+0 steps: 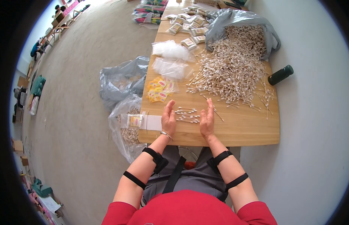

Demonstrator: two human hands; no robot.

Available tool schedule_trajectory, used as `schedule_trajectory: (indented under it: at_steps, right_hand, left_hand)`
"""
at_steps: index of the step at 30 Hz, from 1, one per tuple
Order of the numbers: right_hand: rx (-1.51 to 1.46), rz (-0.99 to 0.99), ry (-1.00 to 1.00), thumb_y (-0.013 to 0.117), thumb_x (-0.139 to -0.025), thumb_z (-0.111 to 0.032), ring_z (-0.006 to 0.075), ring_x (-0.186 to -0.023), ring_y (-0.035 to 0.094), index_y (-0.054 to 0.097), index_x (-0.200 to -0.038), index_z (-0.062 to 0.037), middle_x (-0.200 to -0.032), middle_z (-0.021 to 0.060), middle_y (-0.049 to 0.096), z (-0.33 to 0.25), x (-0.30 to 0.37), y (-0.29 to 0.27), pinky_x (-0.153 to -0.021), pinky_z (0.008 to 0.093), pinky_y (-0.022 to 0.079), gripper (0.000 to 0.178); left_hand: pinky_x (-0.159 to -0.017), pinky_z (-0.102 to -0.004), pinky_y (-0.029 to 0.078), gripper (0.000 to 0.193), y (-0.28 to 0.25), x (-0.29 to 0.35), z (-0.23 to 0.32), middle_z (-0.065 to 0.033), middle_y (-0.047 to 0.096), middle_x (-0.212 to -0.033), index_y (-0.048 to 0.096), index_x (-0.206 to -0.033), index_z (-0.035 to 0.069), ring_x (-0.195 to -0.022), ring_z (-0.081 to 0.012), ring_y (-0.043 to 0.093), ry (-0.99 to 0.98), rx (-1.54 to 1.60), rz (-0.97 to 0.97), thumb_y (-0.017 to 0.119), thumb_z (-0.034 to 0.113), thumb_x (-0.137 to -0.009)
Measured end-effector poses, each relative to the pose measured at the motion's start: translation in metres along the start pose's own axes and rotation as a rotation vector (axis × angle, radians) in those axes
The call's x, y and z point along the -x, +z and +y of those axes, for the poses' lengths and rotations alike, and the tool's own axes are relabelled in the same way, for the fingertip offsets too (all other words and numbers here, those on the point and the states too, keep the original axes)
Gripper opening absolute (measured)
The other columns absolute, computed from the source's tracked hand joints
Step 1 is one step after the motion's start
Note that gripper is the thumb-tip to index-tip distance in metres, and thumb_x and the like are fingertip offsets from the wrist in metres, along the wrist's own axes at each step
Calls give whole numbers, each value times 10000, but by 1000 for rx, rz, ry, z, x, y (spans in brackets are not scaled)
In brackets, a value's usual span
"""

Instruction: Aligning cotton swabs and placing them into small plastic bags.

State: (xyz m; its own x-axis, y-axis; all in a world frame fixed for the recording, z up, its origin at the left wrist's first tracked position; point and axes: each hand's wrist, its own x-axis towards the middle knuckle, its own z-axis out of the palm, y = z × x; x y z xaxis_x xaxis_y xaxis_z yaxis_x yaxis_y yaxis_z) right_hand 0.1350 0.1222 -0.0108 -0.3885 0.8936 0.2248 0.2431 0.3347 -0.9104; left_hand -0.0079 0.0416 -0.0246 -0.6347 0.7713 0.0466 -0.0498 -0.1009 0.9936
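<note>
A small row of cotton swabs (188, 115) lies on the wooden table near its front edge, the sticks running roughly left to right. My left hand (168, 119) stands on edge at the left ends of the sticks, fingers stretched out and palm inward. Facing it at the right ends is my right hand (207, 120), also open with straight fingers. Neither hand grips anything. Beside my left wrist lies a white flat strip (154, 123), and at the table's left edge rests a filled clear packet of swabs (135, 120).
A large heap of loose swabs (234, 63) spills from a grey plastic bag (272, 35). Yellow cards (158, 90), clear empty bags (170, 68) and filled packets (197, 32) lie along the left side. A dark green bottle (280, 75) stands by the wall. Plastic sacks (122, 80) sit left of the table.
</note>
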Motion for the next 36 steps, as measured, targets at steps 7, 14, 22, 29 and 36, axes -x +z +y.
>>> schedule_trajectory:
  at_steps: [7, 14, 22, 29, 36]
  right_hand:
    - [-245, 45, 23, 391, -946, -169, 306, -1368, 269, 328, -1374, 31, -1455, 188, 313, -12, 4, 36, -1127, 377, 174, 477]
    - [250, -291, -60, 454, -894, -116, 338, -1172, 436, 453, -1291, -21, -1268, 181, 486, -7, -13, 27, -1076, 448, 244, 409]
    - [-84, 20, 26, 437, -942, -175, 287, -1195, 436, 438, -1313, -19, -1282, 168, 488, -6, -3, 21, -1071, 375, 266, 403]
    - [-299, -51, 55, 369, -997, -254, 241, -1314, 358, 404, -1350, 15, -1387, 146, 430, -14, 4, 43, -1095, 330, 240, 445]
    - [-289, 8, 75, 349, -1001, -248, 236, -1319, 356, 410, -1339, 30, -1386, 147, 432, -10, 1, 28, -1101, 330, 238, 441]
  left_hand:
    - [-1061, -272, 282, 409, 10, 13, -3, -109, 469, -1351, 418, -1353, -2, -1270, -176, 406, 3, -31, -3, 361, 21, -949]
    - [-1081, -291, 265, 393, 5, 7, 1, -120, 463, -1363, 421, -1347, -11, -1287, -185, 392, 16, -24, 55, 358, 62, -966]
    - [-1087, -301, 264, 390, 0, 4, -4, -127, 449, -1375, 405, -1359, -8, -1297, -202, 385, 6, 43, 4, 356, 129, -997]
    - [-1089, -304, 259, 413, 2, 5, 0, -122, 449, -1376, 405, -1355, -15, -1298, -206, 380, 15, -39, -106, 344, 210, -1013]
    - [-1086, -303, 262, 441, 0, 6, -5, -130, 439, -1381, 405, -1347, -25, -1295, -203, 380, -12, 66, -67, 337, 262, -1020]
